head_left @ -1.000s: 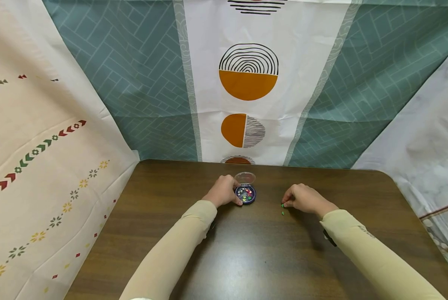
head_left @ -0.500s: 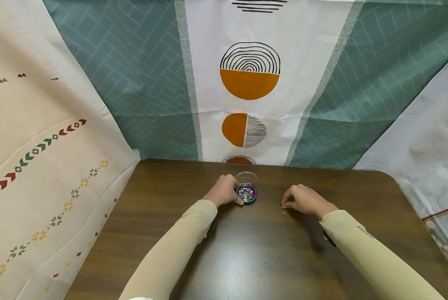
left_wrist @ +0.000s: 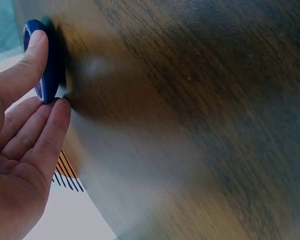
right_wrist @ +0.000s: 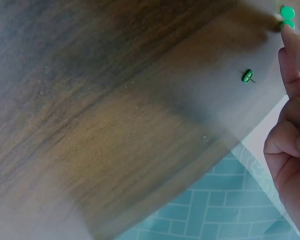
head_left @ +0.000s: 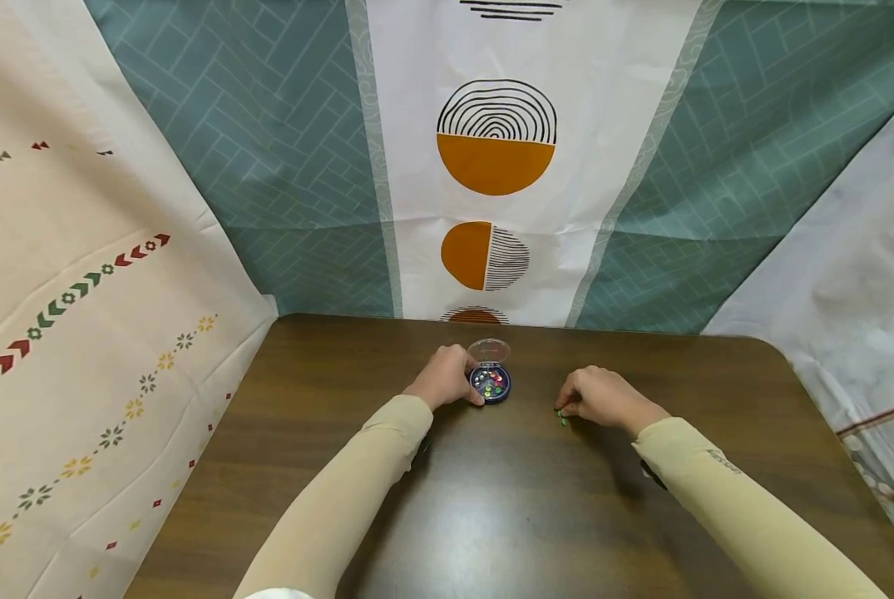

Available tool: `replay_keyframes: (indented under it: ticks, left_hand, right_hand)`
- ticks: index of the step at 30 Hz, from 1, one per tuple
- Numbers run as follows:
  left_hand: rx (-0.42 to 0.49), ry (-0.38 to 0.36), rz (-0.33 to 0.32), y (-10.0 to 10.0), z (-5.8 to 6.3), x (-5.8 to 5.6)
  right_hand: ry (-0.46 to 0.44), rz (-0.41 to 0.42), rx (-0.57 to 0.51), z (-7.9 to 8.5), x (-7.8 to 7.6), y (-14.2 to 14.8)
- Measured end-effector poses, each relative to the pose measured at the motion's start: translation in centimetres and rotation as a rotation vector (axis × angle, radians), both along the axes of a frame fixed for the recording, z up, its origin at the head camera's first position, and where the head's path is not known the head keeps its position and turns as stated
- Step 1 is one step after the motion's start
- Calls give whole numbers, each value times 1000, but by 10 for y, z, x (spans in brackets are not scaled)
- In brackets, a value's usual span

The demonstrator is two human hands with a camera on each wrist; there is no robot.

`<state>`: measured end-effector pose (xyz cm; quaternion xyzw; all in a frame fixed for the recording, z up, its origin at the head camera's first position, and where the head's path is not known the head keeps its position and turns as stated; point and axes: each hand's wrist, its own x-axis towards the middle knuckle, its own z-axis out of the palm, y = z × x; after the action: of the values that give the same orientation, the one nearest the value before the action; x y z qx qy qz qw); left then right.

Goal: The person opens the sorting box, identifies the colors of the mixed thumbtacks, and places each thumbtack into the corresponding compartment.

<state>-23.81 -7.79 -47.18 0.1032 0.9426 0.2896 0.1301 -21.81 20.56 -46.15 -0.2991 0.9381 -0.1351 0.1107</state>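
A round blue case (head_left: 490,385) with its clear lid (head_left: 489,350) raised stands on the table, holding several coloured thumbtacks in its sections. My left hand (head_left: 447,378) grips the case from its left side, thumb (left_wrist: 36,42) on the near rim and fingers behind and below. To the right, my right hand (head_left: 602,396) is low over the table, its fingertips pinching at a green thumbtack (right_wrist: 288,23). A second green thumbtack (right_wrist: 287,12) sits right beside that one. Another green thumbtack (right_wrist: 247,76) lies on its side under the hand, pin showing.
The brown wooden table (head_left: 476,499) has its far edge against a teal and white patterned cloth (head_left: 312,166). A cream cloth (head_left: 117,333) hangs along the left side, a pale marbled one (head_left: 858,283) along the right.
My right fingertips have shifted slightly left and nearer, with the green tack at them, closer to the second tack. The left hand and the case stay in place.
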Motion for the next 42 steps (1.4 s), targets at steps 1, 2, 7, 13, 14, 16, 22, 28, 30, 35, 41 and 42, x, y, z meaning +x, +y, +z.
replay_keyframes:
  ticks: [1, 2, 7, 13, 14, 16, 22, 28, 30, 35, 41, 42]
  left_hand:
    - [2, 1, 1, 0, 0, 0]
    - [2, 2, 0, 0, 1, 0]
    - [0, -7, -3, 0, 2, -1]
    - [-4, -11, -6, 0, 4, 0]
    - [-2, -13, -6, 0, 4, 0]
    - [-4, -12, -8, 0, 4, 0]
    - [-9, -9, -9, -1, 4, 1]
    - [-1, -10, -7, 0, 4, 1]
    - [0, -10, -7, 1, 4, 1]
    - [4, -3, -2, 1, 4, 1]
    - [9, -14, -5, 0, 5, 1]
    - [9, -14, -6, 0, 4, 2]
  right_hand:
    - [3, 1, 0, 0, 0, 0]
    - [2, 2, -1, 0, 0, 0]
    - [-31, -5, 4, -1, 1, 1]
    - [-65, -15, -1, -1, 1, 0]
    - [-72, -20, -1, -1, 1, -1]
    - [-86, -32, -3, 0, 1, -2]
    - [-108, -79, -3, 2, -1, -6]
    - [-91, -95, -2, 8, -6, -14]
    - [-68, -92, -2, 10, -9, -17]
    - [-26, -91, -18, 17, -15, -26]
    - [-18, -105, -29, 24, -15, -33]
    - [-17, -105, -33, 25, -15, -34]
